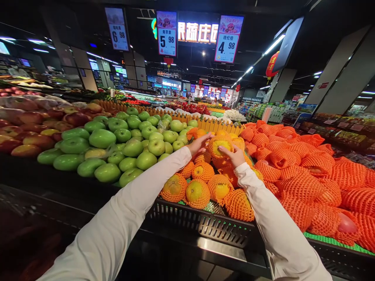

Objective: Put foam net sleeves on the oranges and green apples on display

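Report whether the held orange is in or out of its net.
Partly in: net surrounds the orange, but bare peel shows by the right hand.

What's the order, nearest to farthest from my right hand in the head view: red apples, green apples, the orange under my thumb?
1. Orange: touching your right hand, under its thumb.
2. Green apples: the pile to its left.
3. Red apples: far left, past the green ones.

Two hands (236,157), one held orange (216,146), four front-row oranges (197,194) and three large price signs (166,34) are shown, with green apples (102,138), red apples (32,140) and red-netted fruits (296,188) too crowded to be counted.
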### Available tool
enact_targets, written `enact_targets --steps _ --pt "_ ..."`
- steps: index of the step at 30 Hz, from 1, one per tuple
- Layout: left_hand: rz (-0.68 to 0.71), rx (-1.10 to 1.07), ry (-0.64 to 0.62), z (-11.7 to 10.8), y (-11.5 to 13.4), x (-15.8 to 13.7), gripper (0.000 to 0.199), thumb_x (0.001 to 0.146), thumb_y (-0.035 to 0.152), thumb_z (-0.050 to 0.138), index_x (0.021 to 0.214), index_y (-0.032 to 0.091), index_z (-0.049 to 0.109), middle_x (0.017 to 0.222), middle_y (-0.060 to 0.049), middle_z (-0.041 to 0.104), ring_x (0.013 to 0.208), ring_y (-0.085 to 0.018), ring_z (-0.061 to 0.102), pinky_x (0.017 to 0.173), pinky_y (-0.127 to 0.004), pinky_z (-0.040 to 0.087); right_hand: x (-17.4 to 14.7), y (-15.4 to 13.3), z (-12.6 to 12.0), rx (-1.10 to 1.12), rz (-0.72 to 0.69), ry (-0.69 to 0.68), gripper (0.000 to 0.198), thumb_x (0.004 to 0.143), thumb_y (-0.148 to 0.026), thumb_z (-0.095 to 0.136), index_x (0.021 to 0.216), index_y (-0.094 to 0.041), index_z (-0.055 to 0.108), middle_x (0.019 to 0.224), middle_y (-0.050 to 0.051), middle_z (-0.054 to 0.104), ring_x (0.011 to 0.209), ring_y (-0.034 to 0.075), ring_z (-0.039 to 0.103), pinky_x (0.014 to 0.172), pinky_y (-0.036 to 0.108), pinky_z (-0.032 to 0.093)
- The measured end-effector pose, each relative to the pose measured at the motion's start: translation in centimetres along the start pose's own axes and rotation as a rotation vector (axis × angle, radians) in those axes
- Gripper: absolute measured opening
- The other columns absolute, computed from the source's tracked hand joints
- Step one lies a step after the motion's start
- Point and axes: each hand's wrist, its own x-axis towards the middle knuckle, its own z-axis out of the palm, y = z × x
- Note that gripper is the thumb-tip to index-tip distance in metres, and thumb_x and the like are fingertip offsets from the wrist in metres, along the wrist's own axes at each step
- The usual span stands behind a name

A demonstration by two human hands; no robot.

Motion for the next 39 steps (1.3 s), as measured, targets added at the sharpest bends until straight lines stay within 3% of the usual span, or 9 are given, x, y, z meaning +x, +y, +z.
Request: enact_targets --steps 5,9,15,22,27,34,39 --pt "-0.003 0.073 0.137 -0.1 0.2 0.2 0.032 0.078 0.04 0.082 0.09 0.017 0.062 0.097 -0.003 0.067 0.083 -0.01 0.065 0.066 -0.018 0.05 0.2 0.2 0.1 0.233 0.052 0.033 0.064 0.042 -0.047 0.097 0.091 -0.021 0.065 0.097 0.004 0.073 0.08 0.017 0.068 0.056 0.025 0.058" --pt "-0.062 0.056 0.124 -0.2 0.1 0.3 0.035 0.077 0.042 0.083 0.089 0.014 0.066 0.092 -0.005 0.07 0.081 -0.012 0.066 0.065 -0.019 0.05 0.3 0.5 0.1 0.262 0.055 0.011 0.065 0.043 -0.046 0.098 0.094 -0.022 0.064 0.099 0.003 0.074 0.084 0.018 0.069 0.055 0.024 0.059" --pt "0.003 -0.013 0.073 -0.7 -0.3 0.5 0.037 0.073 0.042 0.087 0.082 0.012 0.067 0.08 -0.004 0.069 0.072 -0.012 0.064 0.065 -0.022 0.048 0.4 0.7 0.0 0.286 0.056 0.001 0.068 0.042 -0.046 0.098 0.096 -0.023 0.065 0.104 0.004 0.074 0.092 0.021 0.071 0.058 0.027 0.063" --pt "0.021 -0.072 0.128 -0.5 -0.1 0.6 0.028 0.084 0.039 0.078 0.087 0.013 0.067 0.089 -0.003 0.07 0.077 -0.009 0.063 0.061 -0.016 0.042 0.1 0.1 0.2 0.282 0.047 0.009 0.07 0.044 -0.05 0.094 0.102 -0.024 0.063 0.117 0.008 0.073 0.111 0.03 0.07 0.069 0.037 0.067" --pt "0.034 -0.083 0.124 -0.6 0.0 0.6 0.034 0.079 0.04 0.082 0.086 0.013 0.063 0.079 0.0 0.065 0.064 -0.006 0.057 0.049 -0.015 0.034 -0.2 -0.3 0.3 0.295 0.06 -0.01 0.07 0.044 -0.051 0.09 0.102 -0.023 0.062 0.121 0.011 0.072 0.113 0.032 0.069 0.073 0.04 0.067" --pt "0.037 -0.11 -0.007 -0.7 0.6 -0.1 0.054 0.063 0.034 0.093 0.097 0.017 0.055 0.077 0.005 0.062 0.058 -0.004 0.056 0.049 -0.016 0.042 -0.3 -0.6 0.2 0.264 0.07 0.013 0.064 0.047 -0.059 0.082 0.096 -0.024 0.061 0.106 0.009 0.074 0.113 0.035 0.069 0.074 0.043 0.066" --pt "0.077 -0.092 0.062 -0.6 0.4 0.2 0.064 0.056 0.038 0.096 0.094 0.019 0.049 0.075 0.005 0.063 0.055 -0.005 0.056 0.044 -0.014 0.038 -0.1 -0.4 0.2 0.253 0.049 0.034 0.061 0.047 -0.063 0.078 0.092 -0.025 0.062 0.101 0.008 0.074 0.112 0.035 0.069 0.077 0.043 0.066"
